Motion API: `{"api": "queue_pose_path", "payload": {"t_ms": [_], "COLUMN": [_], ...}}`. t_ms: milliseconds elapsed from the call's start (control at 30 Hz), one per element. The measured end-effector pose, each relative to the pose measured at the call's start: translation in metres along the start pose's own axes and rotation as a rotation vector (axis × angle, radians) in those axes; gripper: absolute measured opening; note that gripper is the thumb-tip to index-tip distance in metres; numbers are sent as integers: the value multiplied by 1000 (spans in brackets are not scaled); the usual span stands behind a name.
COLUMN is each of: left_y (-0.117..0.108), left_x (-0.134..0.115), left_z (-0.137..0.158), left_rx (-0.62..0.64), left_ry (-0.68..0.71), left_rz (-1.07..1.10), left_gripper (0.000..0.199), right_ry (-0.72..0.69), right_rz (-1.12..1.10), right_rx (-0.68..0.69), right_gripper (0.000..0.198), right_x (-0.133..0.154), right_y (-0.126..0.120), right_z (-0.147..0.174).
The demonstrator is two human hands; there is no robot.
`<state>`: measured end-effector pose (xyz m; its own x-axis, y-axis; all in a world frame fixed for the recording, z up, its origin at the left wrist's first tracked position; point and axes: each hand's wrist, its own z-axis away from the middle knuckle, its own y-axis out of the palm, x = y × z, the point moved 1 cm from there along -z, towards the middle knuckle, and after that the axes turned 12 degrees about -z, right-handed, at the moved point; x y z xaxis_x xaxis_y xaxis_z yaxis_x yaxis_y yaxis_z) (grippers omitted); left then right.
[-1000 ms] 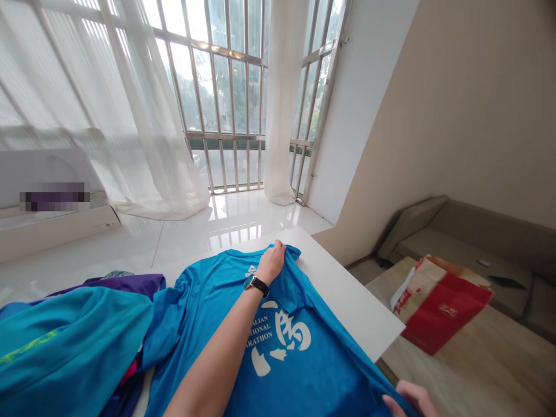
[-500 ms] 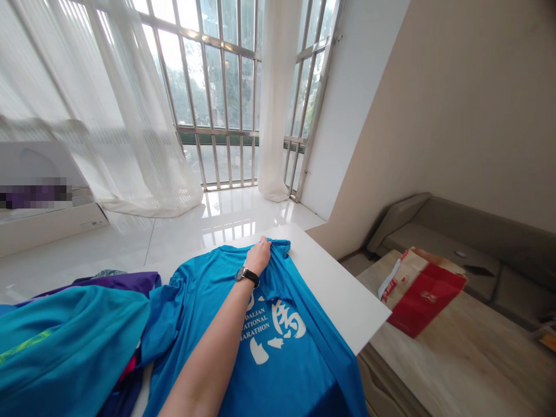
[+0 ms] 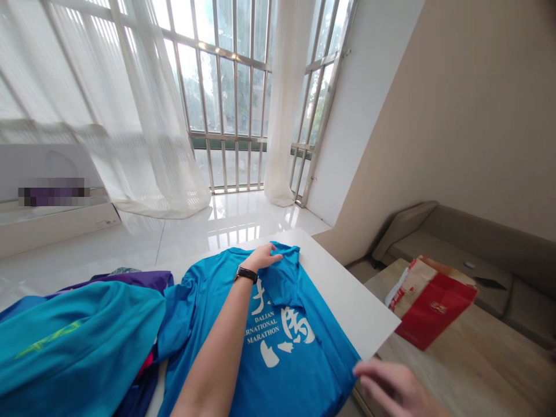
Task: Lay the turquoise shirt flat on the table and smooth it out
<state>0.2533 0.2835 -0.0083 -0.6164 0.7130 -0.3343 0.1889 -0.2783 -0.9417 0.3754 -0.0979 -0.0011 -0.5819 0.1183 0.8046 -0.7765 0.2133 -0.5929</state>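
A blue T-shirt (image 3: 278, 347) with white print lies spread over a white tabletop, its upper right part folded inward. My left hand (image 3: 263, 256), with a black-strapped watch on the wrist, rests on the folded cloth near the shoulder. Its thumb is lifted away from the fingers. At the table's right edge, my right hand (image 3: 393, 385) has its fingertips at the shirt's side edge and appears to pinch it; motion blurs the fingers somewhat. A teal garment (image 3: 82, 341) lies to the left, over a purple garment (image 3: 147, 280).
A red and tan paper bag (image 3: 438, 307) stands on a wood-patterned table (image 3: 490, 370) at right, before a grey-brown sofa (image 3: 469, 231). An open white box (image 3: 65, 229) is at far left. White curtains (image 3: 152, 127) hang by a barred window.
My left hand has loosened its grip on the cloth, with the thumb now apart. My right hand has come into view at the shirt's right edge, where the cloth now bends inward.
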Motion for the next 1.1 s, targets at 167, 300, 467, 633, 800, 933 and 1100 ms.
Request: {"api": "queue_pose_path", "payload": {"t_ms": [167,300,467,633,800,933,1100], "left_y": [-5,13,35,41,41,38,18], "left_x": [4,-15,-29,-23,-20,-17,-4], "left_z": [7,18,31,36,36,30,24], "left_rx": [73,-35,-215,-298,-325,-300,-214], "left_ry": [-46,-120,-96,-76,-83,-36,10], "left_rz": [-128,-252,-333,-328,-245,-90,63], "left_gripper": [36,27,22,22,25,26,33], "right_ry": [42,89,115,77,-42,-94,-110], "right_rz": [23,192,326,343,297,272,273], "right_rx": [-17,-55,63,148,84,30,-7], "right_gripper": [38,22,24,24,23,17,15], "right_x": [7,-9,-25,-38,-44,-47,-48], "right_y": [-37,-23,18,36,30,27,26], "right_z": [-164,-285,-355,-377,-382,-382,-389]}}
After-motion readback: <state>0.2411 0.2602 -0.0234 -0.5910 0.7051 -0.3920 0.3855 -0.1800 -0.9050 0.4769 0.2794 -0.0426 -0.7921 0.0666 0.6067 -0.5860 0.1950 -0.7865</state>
